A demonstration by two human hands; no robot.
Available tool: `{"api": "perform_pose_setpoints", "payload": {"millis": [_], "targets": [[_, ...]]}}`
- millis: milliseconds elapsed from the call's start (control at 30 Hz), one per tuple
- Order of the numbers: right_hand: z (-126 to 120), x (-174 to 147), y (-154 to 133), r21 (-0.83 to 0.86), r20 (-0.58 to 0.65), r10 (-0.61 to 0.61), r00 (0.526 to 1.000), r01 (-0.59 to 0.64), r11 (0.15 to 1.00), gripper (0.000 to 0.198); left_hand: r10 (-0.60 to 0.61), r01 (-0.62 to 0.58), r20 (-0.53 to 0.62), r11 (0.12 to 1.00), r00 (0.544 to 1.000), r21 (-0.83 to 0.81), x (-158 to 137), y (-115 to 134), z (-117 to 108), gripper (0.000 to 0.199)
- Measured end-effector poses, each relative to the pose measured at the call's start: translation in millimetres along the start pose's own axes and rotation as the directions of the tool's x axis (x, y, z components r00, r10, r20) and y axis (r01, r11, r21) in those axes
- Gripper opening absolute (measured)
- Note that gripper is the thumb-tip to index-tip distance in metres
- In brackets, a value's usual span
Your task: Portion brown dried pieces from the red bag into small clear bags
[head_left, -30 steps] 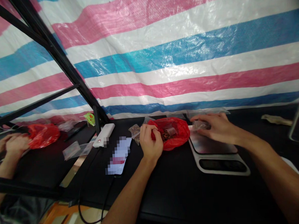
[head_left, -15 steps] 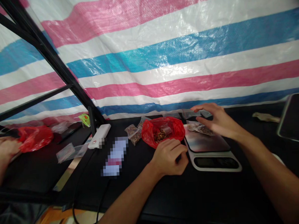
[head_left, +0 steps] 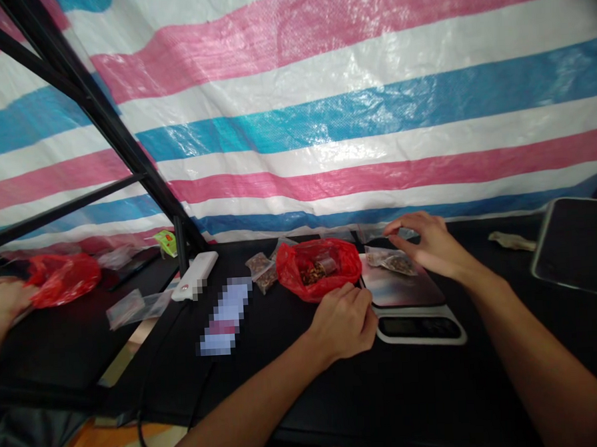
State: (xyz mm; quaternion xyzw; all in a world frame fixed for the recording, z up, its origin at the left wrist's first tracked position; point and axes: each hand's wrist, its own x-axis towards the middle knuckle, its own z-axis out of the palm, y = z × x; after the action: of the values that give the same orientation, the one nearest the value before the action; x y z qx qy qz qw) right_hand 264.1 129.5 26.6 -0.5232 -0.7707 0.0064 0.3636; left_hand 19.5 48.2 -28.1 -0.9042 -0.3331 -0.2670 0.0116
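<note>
A clear zip bag of brown bits [head_left: 391, 261] lies on the metal plate of a kitchen scale [head_left: 407, 290]. Over the plate's back right corner hovers my right hand [head_left: 430, 244], thumb and fingers apart and holding nothing. My left hand [head_left: 343, 320] is curled into a loose fist at the scale's front left, with nothing visible in it. Just behind that fist sits an open red plastic bag [head_left: 294, 277], with brown pieces [head_left: 311, 273] and a clear container [head_left: 325, 265] inside. The scale's display [head_left: 399, 327] is too dim to read.
Small filled zip bags [head_left: 263, 271] lie left of the red bag. Nearby are a blurred-out phone [head_left: 226, 317] and a white power strip [head_left: 196, 275]. At right stands a dark-screened device [head_left: 577, 245]. Another person's hand [head_left: 5, 305] touches a second red bag [head_left: 66, 279].
The view has shifted slightly, moving the table items left. My left fist has come closer to the scale, and my right hand has drawn a little right, away from the zip bag.
</note>
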Motion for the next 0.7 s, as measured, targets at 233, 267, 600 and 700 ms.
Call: {"api": "perform_pose_setpoints", "payload": {"millis": [233,267,600,700], "targets": [[-10.8,-0.6,0.9,0.117,0.129,0.031,0.991,-0.047,0.992,0.023,0.065,-0.065,-0.03,0.998,0.997,0.006,0.0,-0.8,4.3,0.008],[-13.2,-1.5,1.0,0.164,0.175,0.027,0.984,-0.056,0.985,0.025,0.082,-0.081,-0.051,0.997,0.995,0.015,0.0,-0.7,5.2,0.008],[-4.2,-12.4,3.4,-0.022,0.437,0.15,0.887,-0.156,0.987,0.057,0.128,-0.17,-0.403,0.983,0.906,-0.069,-1.0,2.2,-13.2,0.01],[-3.0,-11.8,6.2,-0.011,0.444,0.131,0.886,-0.141,0.99,0.06,0.06,-0.144,-0.499,0.981,0.864,-0.132,-1.0,-4.6,-27.5,0.015]]}}
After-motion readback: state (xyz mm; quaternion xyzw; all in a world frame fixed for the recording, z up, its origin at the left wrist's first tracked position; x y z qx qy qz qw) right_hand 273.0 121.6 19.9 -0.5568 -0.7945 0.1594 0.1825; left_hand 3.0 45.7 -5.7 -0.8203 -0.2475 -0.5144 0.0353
